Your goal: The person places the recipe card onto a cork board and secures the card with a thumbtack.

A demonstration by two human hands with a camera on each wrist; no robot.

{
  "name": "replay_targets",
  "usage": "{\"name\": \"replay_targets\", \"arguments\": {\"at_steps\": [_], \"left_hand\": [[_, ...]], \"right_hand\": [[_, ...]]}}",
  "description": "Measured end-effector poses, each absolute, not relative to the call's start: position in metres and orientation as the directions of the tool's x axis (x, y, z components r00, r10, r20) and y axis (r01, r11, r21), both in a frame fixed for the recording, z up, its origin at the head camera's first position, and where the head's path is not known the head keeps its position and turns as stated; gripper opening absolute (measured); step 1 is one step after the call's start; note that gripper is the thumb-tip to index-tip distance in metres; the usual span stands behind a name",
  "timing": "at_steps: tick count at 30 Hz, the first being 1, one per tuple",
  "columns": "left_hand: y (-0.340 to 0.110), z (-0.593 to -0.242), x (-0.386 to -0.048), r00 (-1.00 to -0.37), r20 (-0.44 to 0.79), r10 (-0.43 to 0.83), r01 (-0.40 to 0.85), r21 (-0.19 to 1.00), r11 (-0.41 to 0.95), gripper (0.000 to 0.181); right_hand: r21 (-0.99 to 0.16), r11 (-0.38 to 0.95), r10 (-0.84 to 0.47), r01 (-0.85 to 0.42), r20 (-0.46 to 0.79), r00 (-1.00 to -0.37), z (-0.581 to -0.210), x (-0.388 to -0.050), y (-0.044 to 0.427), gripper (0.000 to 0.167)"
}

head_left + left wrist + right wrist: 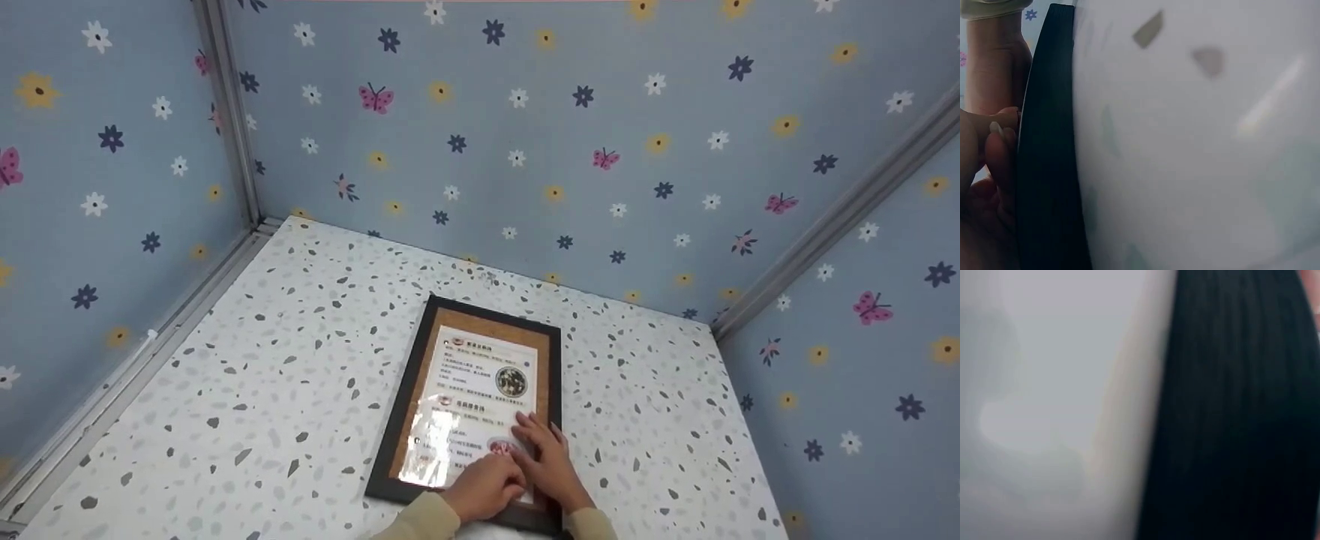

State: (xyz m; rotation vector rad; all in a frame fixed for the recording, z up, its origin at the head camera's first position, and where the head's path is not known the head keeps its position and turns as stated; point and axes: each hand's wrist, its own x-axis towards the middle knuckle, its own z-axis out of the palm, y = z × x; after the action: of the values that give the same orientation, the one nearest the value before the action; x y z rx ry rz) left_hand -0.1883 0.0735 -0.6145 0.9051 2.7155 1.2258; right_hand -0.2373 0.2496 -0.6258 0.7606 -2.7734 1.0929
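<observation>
A black-framed cork board (pixel 487 319) lies flat on the speckled table, a glossy printed sheet (pixel 480 375) with text and food pictures on it. My left hand (pixel 487 486) is over the sheet's lower part with its fingers curled; no object shows in it, and the fingertips are partly hidden. Close beside it, my right hand (pixel 551 461) rests on the sheet's lower right and the frame's right side, fingers extended. In the left wrist view, curled fingers (pixel 1002 157) show behind the dark frame edge (pixel 1050 140). Mostly the dark frame (pixel 1230 382) fills the right wrist view.
The white speckled tabletop (pixel 300 360) surrounds the board. Blue flowered panels (pixel 517 127) stand at the back, left and right, joined by grey metal posts (pixel 232 112). A small dark-blue dot (pixel 526 364) is at the sheet's upper right.
</observation>
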Motion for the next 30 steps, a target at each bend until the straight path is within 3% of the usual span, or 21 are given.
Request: {"name": "replay_targets", "arguments": {"at_steps": [8,30], "left_hand": [[0.0784,-0.6083,-0.1909,-0.859,0.133,0.494,0.437,0.694,0.572,0.008],[0.0761,-0.6099,-0.1904,-0.883,0.149,0.446,0.401,0.733,0.549,0.005]], "right_hand": [[-0.596,0.601,-0.434,-0.532,0.315,-0.844,-0.6280,-0.2376,0.2484,0.032],[-0.600,0.619,-0.426,-0.507,0.286,-0.858,-0.6278,-0.2383,0.2496,0.033]]}}
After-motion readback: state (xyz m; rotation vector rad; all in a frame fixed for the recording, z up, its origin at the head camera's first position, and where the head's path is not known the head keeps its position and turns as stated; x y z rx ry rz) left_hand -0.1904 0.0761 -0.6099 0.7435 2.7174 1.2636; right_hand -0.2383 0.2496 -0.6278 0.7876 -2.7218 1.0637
